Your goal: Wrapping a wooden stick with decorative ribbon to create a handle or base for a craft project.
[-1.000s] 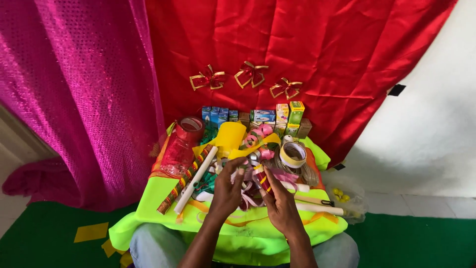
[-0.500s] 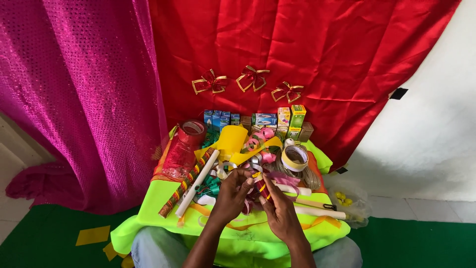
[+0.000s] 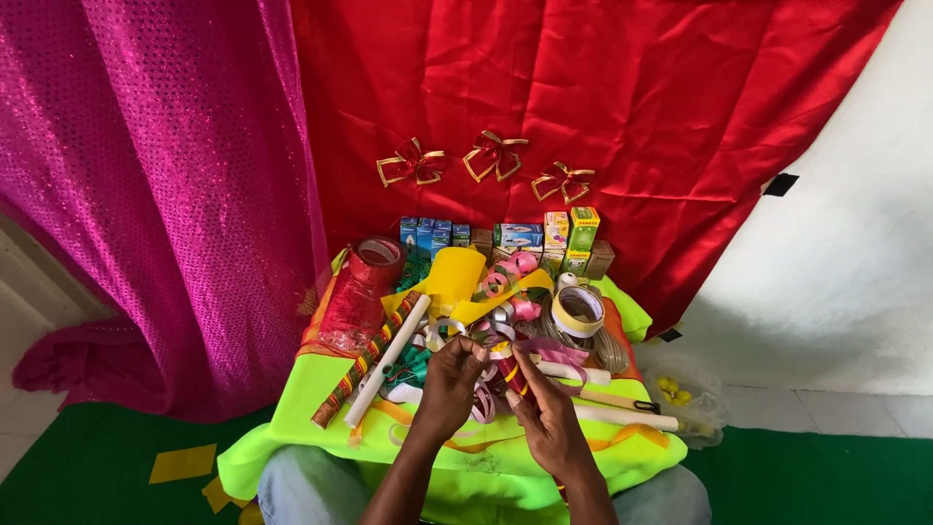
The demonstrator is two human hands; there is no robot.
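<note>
My left hand point(image 3: 450, 387) and my right hand point(image 3: 550, 426) meet over a small table draped in a neon yellow-green cloth point(image 3: 311, 408). Between their fingertips they pinch a short piece of red ribbon with gold edging point(image 3: 512, 369). Just beyond the fingers lies a heap of loose ribbon coils point(image 3: 505, 313) in pink, silver and green. A pale purple ribbon strip point(image 3: 556, 350) trails to the right of my right hand.
A red transparent jar point(image 3: 362, 292), a white tube point(image 3: 389, 360), a patterned stick point(image 3: 364, 362), a yellow roll point(image 3: 455, 277) and a tape roll point(image 3: 577, 310) lie on the cloth. Small boxes point(image 3: 530, 236) line the back. Three red-gold bows point(image 3: 494, 156) hang on the red curtain.
Both hands have stayed over the ribbon pile; the fingers shifted slightly and the red-gold ribbon piece now shows between them. The view has dipped a little.
</note>
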